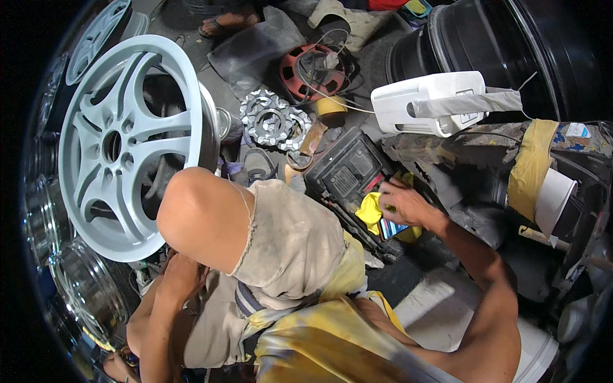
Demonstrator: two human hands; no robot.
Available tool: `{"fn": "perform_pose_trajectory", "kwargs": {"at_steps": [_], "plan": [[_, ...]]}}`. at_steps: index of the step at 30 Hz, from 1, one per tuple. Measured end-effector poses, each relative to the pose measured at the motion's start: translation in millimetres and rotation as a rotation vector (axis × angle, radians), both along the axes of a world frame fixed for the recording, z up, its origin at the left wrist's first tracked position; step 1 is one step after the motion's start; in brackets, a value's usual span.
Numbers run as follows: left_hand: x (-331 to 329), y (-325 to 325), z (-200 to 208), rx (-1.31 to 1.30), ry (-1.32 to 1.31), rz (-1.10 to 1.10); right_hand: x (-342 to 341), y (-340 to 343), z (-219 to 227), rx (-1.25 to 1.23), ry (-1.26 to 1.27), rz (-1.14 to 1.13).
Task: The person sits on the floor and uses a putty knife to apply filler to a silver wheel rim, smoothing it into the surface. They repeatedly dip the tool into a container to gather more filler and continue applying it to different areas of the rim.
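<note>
Resting under rt hand (403, 203) fingers: yellow cloth (369, 210).

Frayed grey shorts (290, 246), yellow-stained shirt (332, 338), bare arms

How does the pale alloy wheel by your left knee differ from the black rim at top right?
The pale alloy wheel is light grey-blue; the black rim is glossy black. The pale wheel faces the camera, showing its spokes and hub hole; the black rim shows only its barrel. The pale wheel is wholly in view; the black rim is cut off. Both are round car wheels.
</note>
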State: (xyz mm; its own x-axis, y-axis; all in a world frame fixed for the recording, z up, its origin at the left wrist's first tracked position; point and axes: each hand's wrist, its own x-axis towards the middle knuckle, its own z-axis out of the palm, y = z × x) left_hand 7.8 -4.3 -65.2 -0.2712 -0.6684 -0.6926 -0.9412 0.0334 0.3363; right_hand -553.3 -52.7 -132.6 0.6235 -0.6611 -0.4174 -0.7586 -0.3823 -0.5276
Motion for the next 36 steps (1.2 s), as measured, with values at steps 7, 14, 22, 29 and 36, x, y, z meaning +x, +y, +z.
{"fn": "perform_pose_trajectory", "kwargs": {"at_steps": [7,14,22,29,36], "plan": [[-6,7,6,-0.020,0.075,0.000,54,-14,20,-0.234,-0.051,0.005],[-42,36,27,0.028,0.175,-0.016,146,-143,-82,-0.425,-0.122,-0.118],[-51,73,59,0.131,0.135,0.187,168,-221,-157,-0.322,0.405,0.057],[-46,-9,121,-0.179,0.254,0.481,190,-211,-36,-0.200,-0.108,-0.117],[-43,-120,128,-0.367,0.409,0.525,179,-218,21,0.269,-0.591,-0.378]]}}
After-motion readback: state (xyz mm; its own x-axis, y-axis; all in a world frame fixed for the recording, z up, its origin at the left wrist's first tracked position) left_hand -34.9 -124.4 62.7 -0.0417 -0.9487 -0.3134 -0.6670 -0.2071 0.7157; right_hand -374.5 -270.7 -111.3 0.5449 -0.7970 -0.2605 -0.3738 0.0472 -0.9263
